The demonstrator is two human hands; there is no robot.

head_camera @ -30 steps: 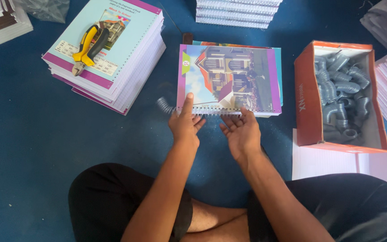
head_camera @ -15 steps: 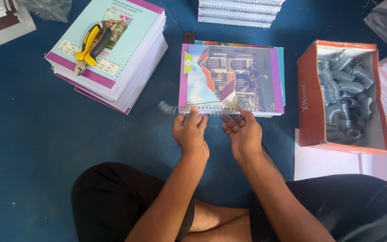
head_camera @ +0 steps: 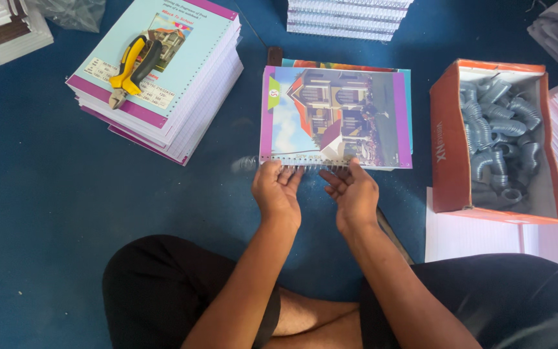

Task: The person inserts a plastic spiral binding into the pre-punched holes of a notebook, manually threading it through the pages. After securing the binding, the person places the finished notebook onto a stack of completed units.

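Observation:
A notebook [head_camera: 337, 116] with a house picture and purple borders lies on the blue floor in front of me. Along its near punched edge runs a thin spiral wire [head_camera: 292, 165], with a blurred end sticking out left of the cover. My left hand [head_camera: 276, 190] pinches the wire at the notebook's near left corner. My right hand [head_camera: 353, 190] holds the wire near the middle of that edge, fingers curled on it. Both hands touch the notebook's edge.
A stack of notebooks [head_camera: 163, 84] at the upper left carries yellow-handled cutting pliers [head_camera: 134, 68]. An orange cardboard box [head_camera: 450, 148] on the right holds several grey spiral coils [head_camera: 498, 136]. More stacks [head_camera: 350, 16] lie behind; white sheets [head_camera: 485, 236] lie near my right knee.
The spiral wire has fed further into the notebook's edge, leaving a shorter end at the left. Both hands have shifted slightly along the edge.

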